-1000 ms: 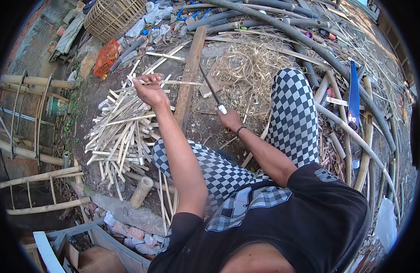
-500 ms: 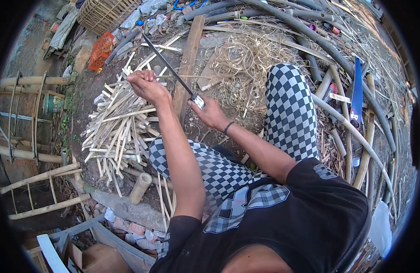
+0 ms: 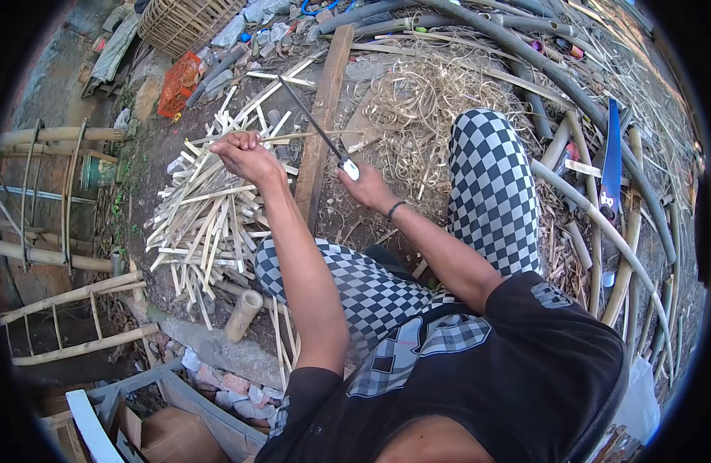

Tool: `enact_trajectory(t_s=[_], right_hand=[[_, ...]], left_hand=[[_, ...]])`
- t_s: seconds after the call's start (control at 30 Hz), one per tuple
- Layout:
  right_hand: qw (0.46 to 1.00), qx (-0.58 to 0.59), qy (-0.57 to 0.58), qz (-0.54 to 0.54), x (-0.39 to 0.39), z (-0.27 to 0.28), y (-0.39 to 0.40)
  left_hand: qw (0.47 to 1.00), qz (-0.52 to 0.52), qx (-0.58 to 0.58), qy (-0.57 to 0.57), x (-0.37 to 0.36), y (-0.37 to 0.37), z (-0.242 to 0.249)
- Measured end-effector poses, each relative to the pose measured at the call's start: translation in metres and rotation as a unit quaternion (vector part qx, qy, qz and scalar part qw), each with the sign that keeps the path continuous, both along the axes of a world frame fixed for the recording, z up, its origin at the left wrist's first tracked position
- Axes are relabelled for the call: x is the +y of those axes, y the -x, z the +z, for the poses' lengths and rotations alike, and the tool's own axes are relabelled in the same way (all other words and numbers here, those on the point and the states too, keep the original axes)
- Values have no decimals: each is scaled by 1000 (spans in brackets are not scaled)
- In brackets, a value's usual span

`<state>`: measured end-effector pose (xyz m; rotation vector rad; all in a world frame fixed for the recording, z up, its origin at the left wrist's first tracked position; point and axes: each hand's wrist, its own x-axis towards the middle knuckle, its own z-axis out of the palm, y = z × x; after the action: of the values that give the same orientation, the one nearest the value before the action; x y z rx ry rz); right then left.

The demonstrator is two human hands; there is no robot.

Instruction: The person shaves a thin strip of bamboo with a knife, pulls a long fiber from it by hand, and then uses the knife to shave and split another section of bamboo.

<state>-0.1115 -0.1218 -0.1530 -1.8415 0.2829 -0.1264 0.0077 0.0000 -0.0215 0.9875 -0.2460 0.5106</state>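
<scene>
My right hand (image 3: 368,187) is wrapped round the pale handle of a knife (image 3: 313,119), whose long dark blade points up and left across a wooden plank (image 3: 327,100). My left hand (image 3: 247,160) is closed, with a thin bamboo strip (image 3: 298,136) running out of it to the right, under the blade and over the plank. Part of the strip inside the fingers is hidden. Beneath and beside my left hand lies a heap of split bamboo sticks (image 3: 205,231). Curly bamboo shavings (image 3: 417,100) pile up beyond my right hand.
A blue-bladed saw (image 3: 611,158) rests among bamboo poles (image 3: 602,224) at the right. A short bamboo tube (image 3: 244,315) stands near my left knee. Farther off are an orange crate (image 3: 180,85) and a woven basket (image 3: 187,23). Bamboo ladders (image 3: 78,324) lie at the left.
The knife's blade tip has swung down and to the right. My right hand has shifted slightly right with the handle, while my left hand stays closed in nearly the same place.
</scene>
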Motion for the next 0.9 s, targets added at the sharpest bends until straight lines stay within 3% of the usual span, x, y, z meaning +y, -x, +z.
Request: enact_trajectory(t_s=[0.1, 0.2, 0.3, 0.47, 0.57, 0.7, 0.77, 0.9], right_hand=[[999, 46, 13, 1, -5, 14, 0], [999, 4, 20, 44, -8, 77, 20], [996, -64, 25, 62, 6, 74, 17], [999, -29, -39, -22, 7, -26, 0], [998, 47, 20, -26, -5, -38, -8], [998, 60, 27, 12, -8, 43, 5], [997, -46, 36, 44, 3, 60, 11], [993, -113, 24, 16, 9, 36, 13]], left_hand=[[1000, 7, -9, -14, -8, 3, 2], [1000, 0, -6, -1, -13, 1, 3], [1000, 10, -10, -3, -14, 1, 3], [1000, 2, -5, -6, -6, 3, 1], [1000, -7, -6, -1, -6, 1, 2], [1000, 5, -9, -2, -13, -6, 4], [1000, 11, -4, -16, -10, -5, 2], [1000, 2, -4, -19, -8, -5, 4]])
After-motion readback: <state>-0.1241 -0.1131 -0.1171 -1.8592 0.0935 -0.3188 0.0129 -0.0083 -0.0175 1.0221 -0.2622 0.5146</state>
